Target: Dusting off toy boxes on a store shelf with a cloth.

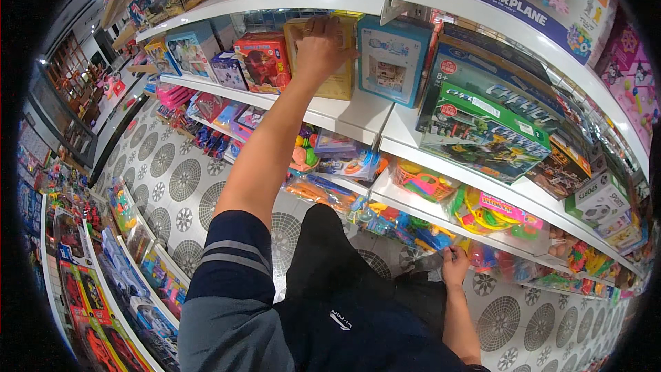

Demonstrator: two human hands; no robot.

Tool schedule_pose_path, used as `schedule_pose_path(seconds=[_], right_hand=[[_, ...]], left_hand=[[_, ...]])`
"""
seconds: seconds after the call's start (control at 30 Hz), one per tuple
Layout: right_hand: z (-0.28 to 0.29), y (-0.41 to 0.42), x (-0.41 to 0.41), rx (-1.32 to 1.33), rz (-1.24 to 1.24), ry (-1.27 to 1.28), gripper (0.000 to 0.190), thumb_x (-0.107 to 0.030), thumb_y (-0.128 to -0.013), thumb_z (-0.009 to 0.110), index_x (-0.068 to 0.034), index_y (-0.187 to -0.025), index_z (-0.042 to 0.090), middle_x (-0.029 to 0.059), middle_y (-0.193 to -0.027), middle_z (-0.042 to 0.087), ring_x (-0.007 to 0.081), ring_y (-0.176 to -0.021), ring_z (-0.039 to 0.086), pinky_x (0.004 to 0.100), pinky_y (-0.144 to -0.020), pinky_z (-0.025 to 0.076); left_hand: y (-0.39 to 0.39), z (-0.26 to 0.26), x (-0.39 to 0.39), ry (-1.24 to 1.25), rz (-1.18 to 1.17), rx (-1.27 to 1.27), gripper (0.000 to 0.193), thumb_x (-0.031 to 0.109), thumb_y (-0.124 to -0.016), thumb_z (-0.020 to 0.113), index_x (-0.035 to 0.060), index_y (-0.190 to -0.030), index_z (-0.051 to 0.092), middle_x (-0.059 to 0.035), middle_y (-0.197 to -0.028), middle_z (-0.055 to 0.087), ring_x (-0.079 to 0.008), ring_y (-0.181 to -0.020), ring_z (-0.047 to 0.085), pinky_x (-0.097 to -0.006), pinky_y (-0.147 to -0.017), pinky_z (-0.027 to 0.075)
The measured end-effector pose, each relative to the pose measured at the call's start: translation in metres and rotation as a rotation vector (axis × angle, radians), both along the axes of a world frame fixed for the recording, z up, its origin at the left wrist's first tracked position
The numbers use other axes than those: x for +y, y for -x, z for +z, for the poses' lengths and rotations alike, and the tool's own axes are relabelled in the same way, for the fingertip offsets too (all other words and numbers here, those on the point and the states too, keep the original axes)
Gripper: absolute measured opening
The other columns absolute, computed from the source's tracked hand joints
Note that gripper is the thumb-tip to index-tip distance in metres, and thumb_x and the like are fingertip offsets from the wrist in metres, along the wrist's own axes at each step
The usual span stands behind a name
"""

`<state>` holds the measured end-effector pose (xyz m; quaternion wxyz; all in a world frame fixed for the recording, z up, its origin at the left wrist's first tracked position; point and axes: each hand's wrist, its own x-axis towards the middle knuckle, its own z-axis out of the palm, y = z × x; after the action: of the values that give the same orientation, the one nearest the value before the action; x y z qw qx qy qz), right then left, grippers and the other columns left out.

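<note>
My left hand (pixel 321 44) reaches up to a shelf and grips a yellow toy box (pixel 333 80) near its top, the thumb by its right edge. To the right of it stands a light-blue box (pixel 392 62) with a picture window. On the left, a red toy box (pixel 262 62) and a small purple box (pixel 229 71) stand upright. Low beside the bottom shelves, my right hand (pixel 455 267) has its fingers drawn together next to something dark grey. Whether the fingers pinch that grey thing is unclear.
White shelf boards (pixel 356 113) run across in tiers. Green construction-set boxes (pixel 485 132) lie stacked at right, above bagged plastic toys (pixel 408 225). A large gear-toy box (pixel 521 0) sits overhead. Another toy rack (pixel 98 289) lines the left, across the patterned floor (pixel 183 178).
</note>
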<state>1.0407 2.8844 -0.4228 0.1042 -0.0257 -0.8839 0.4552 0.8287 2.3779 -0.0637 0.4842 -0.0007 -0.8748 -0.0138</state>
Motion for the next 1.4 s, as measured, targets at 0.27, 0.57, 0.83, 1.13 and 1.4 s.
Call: schedule_pose_path(seconds=[0.27, 0.57, 0.83, 1.13, 1.4], right_hand=[[0.002, 0.001, -0.004, 0.055, -0.005, -0.044, 0.025, -0.020, -0.090, 0.073, 0.002, -0.104, 0.071, 0.0202, -0.092, 0.074, 0.0346, -0.085, 0.072, 0.0407, -0.079, 0.055], [-0.003, 0.002, -0.001, 0.023, -0.016, -0.028, 0.028, -0.023, -0.091, 0.073, 0.002, -0.104, 0.071, 0.0202, -0.092, 0.074, 0.0359, -0.088, 0.073, 0.0407, -0.080, 0.055], [0.002, 0.002, -0.004, 0.006, 0.003, -0.035, 0.029, -0.023, -0.091, 0.072, 0.003, -0.105, 0.070, 0.0201, -0.091, 0.074, 0.0345, -0.086, 0.073, 0.0403, -0.079, 0.055], [0.001, 0.004, -0.004, -0.022, -0.009, 0.008, 0.028, -0.021, -0.091, 0.072, 0.003, -0.107, 0.071, 0.0206, -0.094, 0.074, 0.0315, -0.087, 0.072, 0.0385, -0.079, 0.054], [0.000, 0.002, -0.001, 0.000, 0.029, 0.045, 0.027, -0.019, -0.093, 0.071, 0.005, -0.106, 0.069, 0.0182, -0.096, 0.073, 0.0273, -0.087, 0.070, 0.0360, -0.081, 0.053]], left_hand=[[0.014, -0.009, -0.015, 0.009, -0.115, 0.051, 0.092, 0.054, -0.062, 0.089, 0.0051, -0.134, 0.058, -0.0188, -0.137, 0.058, -0.0398, -0.129, 0.052, -0.0633, -0.110, 0.032], [0.023, -0.007, -0.013, 0.157, -0.004, 0.138, 0.091, 0.055, -0.061, 0.090, 0.0054, -0.131, 0.059, -0.0179, -0.129, 0.063, -0.0386, -0.121, 0.057, -0.0505, -0.099, 0.044], [0.028, -0.008, -0.010, 0.066, -0.124, 0.067, 0.091, 0.056, -0.061, 0.089, 0.0086, -0.132, 0.056, -0.0168, -0.135, 0.060, -0.0375, -0.122, 0.058, -0.0605, -0.098, 0.041], [0.020, -0.002, -0.002, 0.096, -0.114, 0.070, 0.088, 0.057, -0.067, 0.086, 0.0109, -0.134, 0.054, -0.0182, -0.132, 0.060, -0.0393, -0.127, 0.055, -0.0537, -0.108, 0.039], [-0.041, -0.027, -0.017, -0.106, -0.233, 0.209, 0.051, 0.030, -0.081, 0.082, -0.0004, -0.115, 0.060, -0.0234, -0.106, 0.062, -0.0424, -0.099, 0.060, -0.0474, -0.085, 0.050]])
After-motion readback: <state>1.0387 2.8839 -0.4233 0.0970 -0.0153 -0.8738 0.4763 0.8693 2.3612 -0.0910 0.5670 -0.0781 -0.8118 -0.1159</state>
